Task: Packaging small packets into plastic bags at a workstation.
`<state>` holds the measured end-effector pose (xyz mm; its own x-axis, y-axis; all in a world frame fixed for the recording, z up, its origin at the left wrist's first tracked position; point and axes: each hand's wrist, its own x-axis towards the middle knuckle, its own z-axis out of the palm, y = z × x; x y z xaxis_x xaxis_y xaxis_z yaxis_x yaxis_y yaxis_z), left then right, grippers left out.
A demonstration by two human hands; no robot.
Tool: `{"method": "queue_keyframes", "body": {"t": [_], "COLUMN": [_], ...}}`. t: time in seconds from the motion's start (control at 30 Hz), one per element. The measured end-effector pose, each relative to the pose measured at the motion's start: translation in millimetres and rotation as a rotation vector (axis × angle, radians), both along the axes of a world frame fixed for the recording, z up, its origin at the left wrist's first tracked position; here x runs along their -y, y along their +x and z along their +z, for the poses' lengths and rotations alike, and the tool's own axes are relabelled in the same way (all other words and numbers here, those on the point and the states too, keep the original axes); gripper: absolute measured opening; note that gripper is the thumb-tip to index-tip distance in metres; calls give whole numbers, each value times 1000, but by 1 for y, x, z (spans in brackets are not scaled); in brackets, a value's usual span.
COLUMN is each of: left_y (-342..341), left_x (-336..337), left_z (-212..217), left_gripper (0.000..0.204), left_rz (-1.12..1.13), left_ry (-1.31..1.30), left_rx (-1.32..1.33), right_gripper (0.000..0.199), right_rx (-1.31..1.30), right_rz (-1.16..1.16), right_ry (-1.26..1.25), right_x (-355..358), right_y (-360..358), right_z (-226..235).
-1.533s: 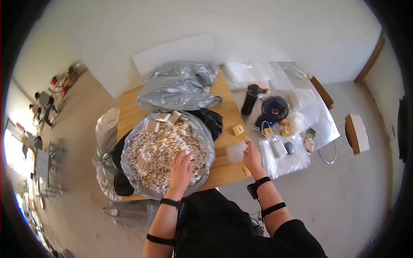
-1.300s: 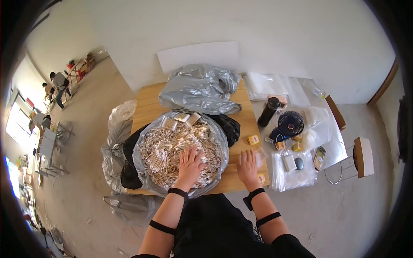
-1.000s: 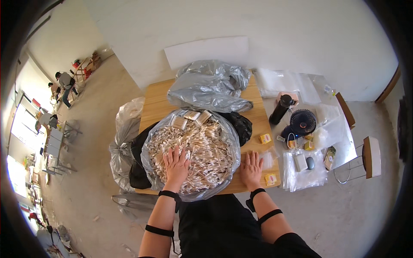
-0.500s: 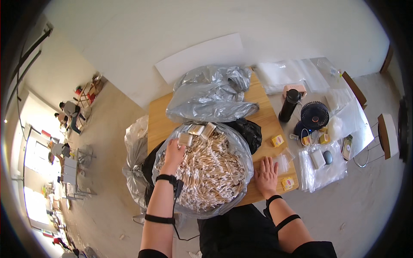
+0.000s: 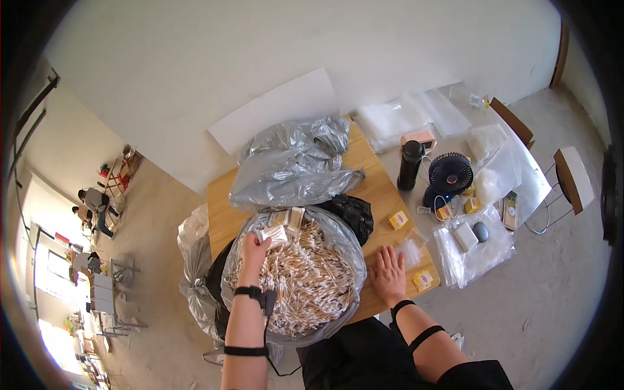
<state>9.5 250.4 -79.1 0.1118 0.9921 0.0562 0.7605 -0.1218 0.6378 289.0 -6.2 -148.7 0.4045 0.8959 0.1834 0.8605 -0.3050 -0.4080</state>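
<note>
- On the left, I see a crumpled silver-grey plastic bag (image 5: 194,263) beside the light-brown wooden desk (image 5: 224,195).
- The person's left hand (image 5: 254,252) is over the left part of the heap; its grip is pinching a small clear pack of white-tipped cotton swabs (image 5: 275,234) by the left end.
- Just behind it are more packs of the same kind (image 5: 296,218).
- The large loose heap of cotton swabs (image 5: 315,276) fills a wide, round, grey plastic bag (image 5: 357,263) on this desk.
- Behind this bag there is a black crumpled plastic bag (image 5: 351,218).
- The right hand (image 5: 389,276) rests palm down on the wood, its fingers slightly spread.
- Near it are two small yellow boxes (image 5: 422,280).
- Further right, the grey metal desk (image 5: 536,172) carries a black cylindrical bottle (image 5: 409,168) and a dark round fan (image 5: 450,173).
</note>
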Motion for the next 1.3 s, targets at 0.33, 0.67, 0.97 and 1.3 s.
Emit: {"method": "queue_keyframes", "body": {"t": [0.33, 0.67, 0.97, 1.3], "left_y": [2, 8, 20, -1], "left_x": [153, 218, 234, 249], "left_z": [36, 10, 44, 65], "left_gripper": [21, 12, 15, 13], "left_rz": [323, 278, 205, -16], "left_ry": [-344, -257, -343, -562], "left_rx": [1062, 1134, 1185, 1118], "right_gripper": [56, 31, 28, 15], "right_rx": [18, -588, -865, -657], "right_rz": [-2, 130, 312, 462], "right_ry": [98, 426, 280, 458], "right_x": [7, 1, -8, -8], "right_y": [0, -47, -104, -107], "right_z": [-5, 45, 103, 117]}}
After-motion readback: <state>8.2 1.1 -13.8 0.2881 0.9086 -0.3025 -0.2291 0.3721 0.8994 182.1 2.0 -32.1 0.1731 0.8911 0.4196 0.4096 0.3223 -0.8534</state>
